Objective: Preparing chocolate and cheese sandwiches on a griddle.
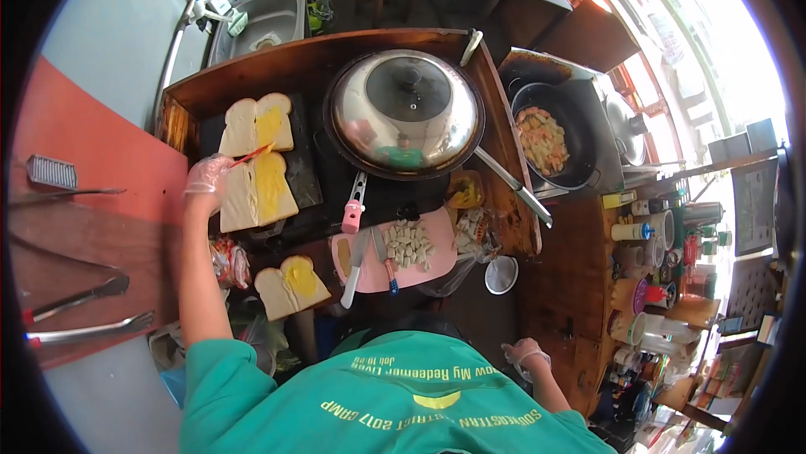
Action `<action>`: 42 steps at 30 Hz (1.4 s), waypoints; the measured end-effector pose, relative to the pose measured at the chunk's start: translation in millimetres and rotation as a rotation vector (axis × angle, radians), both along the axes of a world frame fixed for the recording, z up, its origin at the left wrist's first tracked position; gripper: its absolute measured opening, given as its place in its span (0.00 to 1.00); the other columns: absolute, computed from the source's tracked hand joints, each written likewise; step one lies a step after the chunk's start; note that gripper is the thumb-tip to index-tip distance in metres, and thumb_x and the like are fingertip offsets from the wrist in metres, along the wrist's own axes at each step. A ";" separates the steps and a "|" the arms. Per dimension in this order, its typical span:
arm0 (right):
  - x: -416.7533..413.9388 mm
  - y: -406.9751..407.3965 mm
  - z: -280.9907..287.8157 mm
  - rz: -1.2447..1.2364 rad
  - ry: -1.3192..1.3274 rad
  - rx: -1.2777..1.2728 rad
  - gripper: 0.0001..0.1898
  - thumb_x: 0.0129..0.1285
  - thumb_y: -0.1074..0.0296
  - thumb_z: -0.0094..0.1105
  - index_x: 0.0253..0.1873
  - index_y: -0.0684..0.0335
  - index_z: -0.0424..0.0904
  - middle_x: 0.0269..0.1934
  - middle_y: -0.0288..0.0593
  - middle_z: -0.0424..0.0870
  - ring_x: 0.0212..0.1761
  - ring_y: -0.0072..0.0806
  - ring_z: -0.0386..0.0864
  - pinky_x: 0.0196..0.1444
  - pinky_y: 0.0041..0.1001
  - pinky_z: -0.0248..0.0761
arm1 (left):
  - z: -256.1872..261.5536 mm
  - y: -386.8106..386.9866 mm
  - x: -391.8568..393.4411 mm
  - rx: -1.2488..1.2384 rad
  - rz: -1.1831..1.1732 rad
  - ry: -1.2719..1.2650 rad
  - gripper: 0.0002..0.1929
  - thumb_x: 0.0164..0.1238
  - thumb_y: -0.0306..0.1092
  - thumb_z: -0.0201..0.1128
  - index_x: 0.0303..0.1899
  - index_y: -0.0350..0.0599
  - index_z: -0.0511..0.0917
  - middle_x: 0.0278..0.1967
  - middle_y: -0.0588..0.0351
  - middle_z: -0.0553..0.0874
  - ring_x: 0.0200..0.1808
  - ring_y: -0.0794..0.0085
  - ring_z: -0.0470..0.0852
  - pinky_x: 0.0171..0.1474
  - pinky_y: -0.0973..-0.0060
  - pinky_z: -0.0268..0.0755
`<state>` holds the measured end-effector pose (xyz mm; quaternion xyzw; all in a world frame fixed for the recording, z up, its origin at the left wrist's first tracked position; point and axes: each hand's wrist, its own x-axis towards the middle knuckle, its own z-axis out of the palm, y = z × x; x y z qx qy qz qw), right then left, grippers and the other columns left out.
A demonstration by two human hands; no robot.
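My left hand (208, 184), in a clear plastic glove, holds a thin red spreader (252, 155) whose tip touches yellow spread between two pairs of bread slices. The upper pair (240, 129) and the lower pair (237, 199) lie on a dark flat surface, each with yellow spread on its right slice. A third pair of slices (274, 293), also part yellow, lies nearer to me. My right hand (524, 353), gloved too, hangs low at my right side away from the food; whether it holds anything is unclear.
A wok with a domed metal lid (384, 133) stands right of the bread. A pink cutting board (441, 246) bears two knives and chopped pale pieces (409, 245). Cooked food (543, 139) fills part of a dark pot (576, 133) at the right. Tongs (82, 298) hang at the left.
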<state>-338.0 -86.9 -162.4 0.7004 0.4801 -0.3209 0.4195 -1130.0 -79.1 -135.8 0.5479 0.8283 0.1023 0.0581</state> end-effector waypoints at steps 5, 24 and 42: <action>-20.8 -9.4 -1.4 -0.033 0.001 -0.039 0.25 0.67 0.43 0.59 0.43 0.64 0.89 0.41 0.47 0.91 0.47 0.43 0.87 0.55 0.35 0.77 | -6.4 36.5 -46.9 0.313 0.029 0.070 0.07 0.70 0.31 0.57 0.40 0.44 0.83 0.42 0.44 0.86 0.45 0.47 0.84 0.49 0.56 0.76; -57.8 -7.6 17.4 -0.301 0.068 0.001 0.22 0.66 0.47 0.63 0.40 0.66 0.87 0.37 0.46 0.89 0.41 0.37 0.87 0.46 0.35 0.77 | 12.3 67.5 -64.6 -0.057 -0.133 -0.200 0.06 0.68 0.31 0.63 0.41 0.44 0.85 0.42 0.45 0.87 0.46 0.51 0.86 0.49 0.62 0.78; -36.0 -3.7 -16.3 -0.264 0.126 0.089 0.22 0.67 0.51 0.63 0.36 0.69 0.87 0.31 0.45 0.89 0.33 0.34 0.86 0.40 0.33 0.77 | 37.6 61.3 -42.8 -0.054 -0.285 -0.045 0.03 0.59 0.28 0.69 0.33 0.42 0.86 0.35 0.46 0.87 0.43 0.52 0.85 0.49 0.60 0.77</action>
